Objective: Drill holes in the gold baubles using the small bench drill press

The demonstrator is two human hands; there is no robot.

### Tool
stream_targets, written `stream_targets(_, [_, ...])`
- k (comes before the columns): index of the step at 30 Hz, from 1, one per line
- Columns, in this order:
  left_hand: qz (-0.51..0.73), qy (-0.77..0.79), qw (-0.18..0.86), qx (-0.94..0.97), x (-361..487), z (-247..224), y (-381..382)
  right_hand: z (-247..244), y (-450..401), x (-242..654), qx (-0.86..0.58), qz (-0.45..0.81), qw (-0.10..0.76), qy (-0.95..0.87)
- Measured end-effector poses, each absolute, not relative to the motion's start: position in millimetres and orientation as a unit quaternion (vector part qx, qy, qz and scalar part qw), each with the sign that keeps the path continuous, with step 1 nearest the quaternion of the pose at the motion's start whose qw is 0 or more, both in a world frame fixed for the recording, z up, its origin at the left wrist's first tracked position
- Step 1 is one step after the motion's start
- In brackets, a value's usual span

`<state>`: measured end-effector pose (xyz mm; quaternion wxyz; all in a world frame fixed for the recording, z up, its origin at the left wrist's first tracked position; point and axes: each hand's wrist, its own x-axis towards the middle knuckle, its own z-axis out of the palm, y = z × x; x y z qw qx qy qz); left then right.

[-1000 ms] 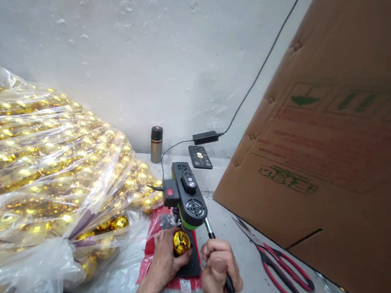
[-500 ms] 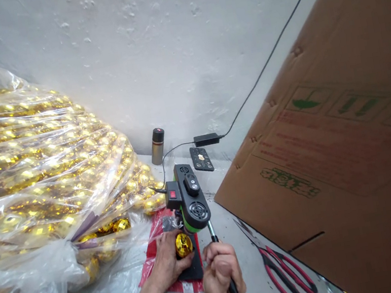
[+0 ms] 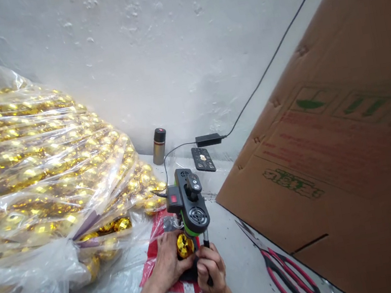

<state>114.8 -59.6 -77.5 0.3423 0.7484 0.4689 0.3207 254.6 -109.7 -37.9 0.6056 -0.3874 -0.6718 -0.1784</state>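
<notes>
Right hand (image 3: 211, 266) and lever (image 3: 206, 240) have moved toward the gold ball (image 3: 185, 245)

On my screen, this hand is closed around the lever. I see the left hand (image 3: 167, 261) half curled, the ball held between thumb and fingers, at the front of the black machine (image 3: 194, 211).
</notes>
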Motion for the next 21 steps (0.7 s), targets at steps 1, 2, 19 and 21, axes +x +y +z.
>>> stream_targets(1, [0.32, 0.47, 0.341, 0.749, 115, -77, -59, -31, -111, 254, -0.389, -0.18, 0.607, -0.67])
stream_targets(2, [0.319, 0.47, 0.34, 0.749, 115, -76, -58, -22, -114, 252, -0.395, -0.171, 0.612, -0.663])
stream_targets(19, [0.251, 0.62, -0.007, 0.743, 14, -12, -47, 52, -130, 237, -0.446, -0.037, 0.645, -0.619])
stream_targets(21, [0.104, 0.692, 0.004, 0.714, 6, 8, -23, 51, -130, 235, -0.447, -0.035, 0.649, -0.615])
